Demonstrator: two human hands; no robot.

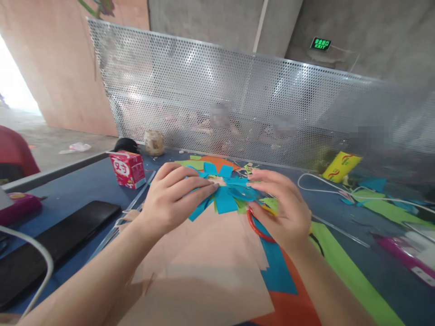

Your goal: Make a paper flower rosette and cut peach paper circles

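Note:
My left hand [173, 194] has its fingers closed over a piece of blue cut paper [224, 199] held just above the table. My right hand [278, 206] pinches the same blue paper from the right side. A red-handled pair of scissors [254, 226] lies under my right palm, mostly hidden. Beneath both hands lie beige paper sheets [204, 267], a blue sheet [277, 271] and an orange sheet [288, 308].
A red drink carton [128, 169] stands at the left, a black phone [61, 235] nearer me. A perforated metal screen [238, 104] closes off the table's far side. A yellow packet [340, 166], white cable [326, 190], green strips [350, 276] and paper scraps lie right.

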